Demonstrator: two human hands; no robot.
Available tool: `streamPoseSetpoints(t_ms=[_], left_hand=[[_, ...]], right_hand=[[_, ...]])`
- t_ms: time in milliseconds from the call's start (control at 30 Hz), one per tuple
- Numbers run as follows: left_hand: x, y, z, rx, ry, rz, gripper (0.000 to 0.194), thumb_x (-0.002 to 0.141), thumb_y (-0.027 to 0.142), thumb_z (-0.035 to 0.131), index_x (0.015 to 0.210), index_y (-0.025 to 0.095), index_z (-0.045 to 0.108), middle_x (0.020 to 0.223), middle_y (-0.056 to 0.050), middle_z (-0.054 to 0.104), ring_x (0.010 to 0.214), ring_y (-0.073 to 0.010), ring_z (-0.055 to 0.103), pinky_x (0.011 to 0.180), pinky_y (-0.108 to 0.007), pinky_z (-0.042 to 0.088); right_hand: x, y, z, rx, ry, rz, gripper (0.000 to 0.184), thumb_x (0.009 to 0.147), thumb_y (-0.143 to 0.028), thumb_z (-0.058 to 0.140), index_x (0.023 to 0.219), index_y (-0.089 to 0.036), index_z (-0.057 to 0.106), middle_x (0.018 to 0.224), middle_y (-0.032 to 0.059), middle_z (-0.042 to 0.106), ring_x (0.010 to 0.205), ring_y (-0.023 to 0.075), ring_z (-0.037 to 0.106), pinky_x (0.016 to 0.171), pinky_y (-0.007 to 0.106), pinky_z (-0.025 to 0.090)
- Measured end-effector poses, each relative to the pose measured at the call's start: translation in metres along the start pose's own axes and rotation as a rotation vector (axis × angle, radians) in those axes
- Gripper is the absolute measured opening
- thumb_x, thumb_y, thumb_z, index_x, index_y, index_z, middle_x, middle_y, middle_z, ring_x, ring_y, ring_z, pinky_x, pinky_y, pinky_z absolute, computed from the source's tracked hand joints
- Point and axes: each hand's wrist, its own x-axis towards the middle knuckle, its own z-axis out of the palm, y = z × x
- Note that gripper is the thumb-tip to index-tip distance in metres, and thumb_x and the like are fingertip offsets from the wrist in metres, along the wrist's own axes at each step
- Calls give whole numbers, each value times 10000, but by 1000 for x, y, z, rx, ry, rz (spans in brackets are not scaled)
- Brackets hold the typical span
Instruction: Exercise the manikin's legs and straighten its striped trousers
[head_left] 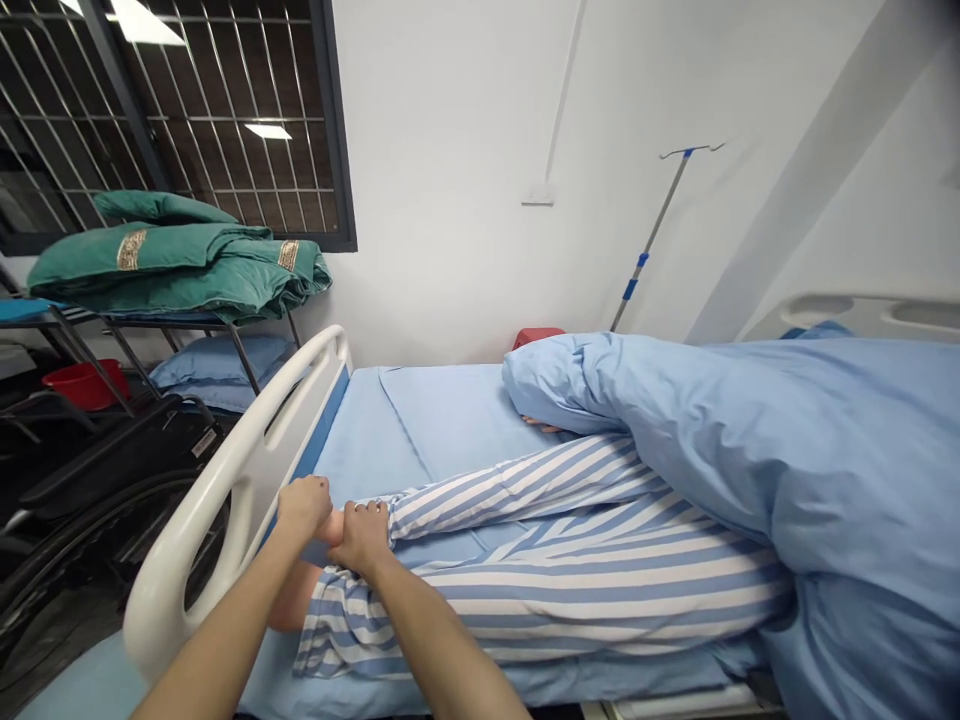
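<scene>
A person lies on the bed in blue-and-white striped trousers [525,600], legs stretched toward the footboard. My left hand [304,505] is closed around the far foot [331,527], close to the footboard. Just to its right, my right hand [363,535] wraps the ankle of that same leg at the trouser cuff; a ring shows on one finger. The near foot [294,598] rests on the sheet, partly hidden behind my left forearm. A light blue quilt [697,430] covers the person from the thighs up, and some fingertips [541,424] show under its edge.
The white footboard [184,540] rises at the left, with a wheelchair [112,490] beyond it. Green folded bedding [187,262] lies on a rack under the barred window. A red basin [88,383] sits below. An IV pole [652,240] stands by the wall.
</scene>
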Motion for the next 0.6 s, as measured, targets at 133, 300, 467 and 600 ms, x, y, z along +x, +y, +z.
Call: streamPoseSetpoints(t_ms=[133, 300, 467, 600], left_hand=[[-14, 5, -41, 38, 127, -31, 366, 790, 250, 364, 954, 109, 659, 986, -219, 654, 935, -307, 626, 761, -415, 469], [-32, 17, -129, -111, 460, -175, 442, 805, 394, 351, 1086, 137, 576, 950, -189, 666, 918, -344, 621, 753, -471, 461], [-49, 49, -193, -675, 686, -188, 738, 683, 661, 465, 1246, 186, 421, 1103, -120, 631, 1064, -326, 559, 889, -471, 429], [-56, 107, -233, -1115, 620, -72, 717, 702, 688, 420, 1118, 116, 535, 995, -120, 643, 925, -271, 613, 788, -403, 499]], right_hand=[[-1, -9, -43, 7, 17, -12, 660, 502, -571, 683, 993, -153, 546, 954, 134, 653, 966, 327, 571, 854, 467, 361], [6, -16, -142, 124, 96, -7, 640, 536, -611, 647, 991, -173, 548, 929, 113, 668, 927, 309, 610, 841, 461, 402], [5, -3, -278, 331, 215, -47, 598, 624, -659, 567, 982, -180, 594, 954, 111, 664, 942, 311, 613, 792, 439, 458], [-10, 24, -371, 465, 381, -77, 588, 716, -625, 500, 992, -117, 611, 936, 88, 645, 972, 286, 599, 830, 424, 449]])
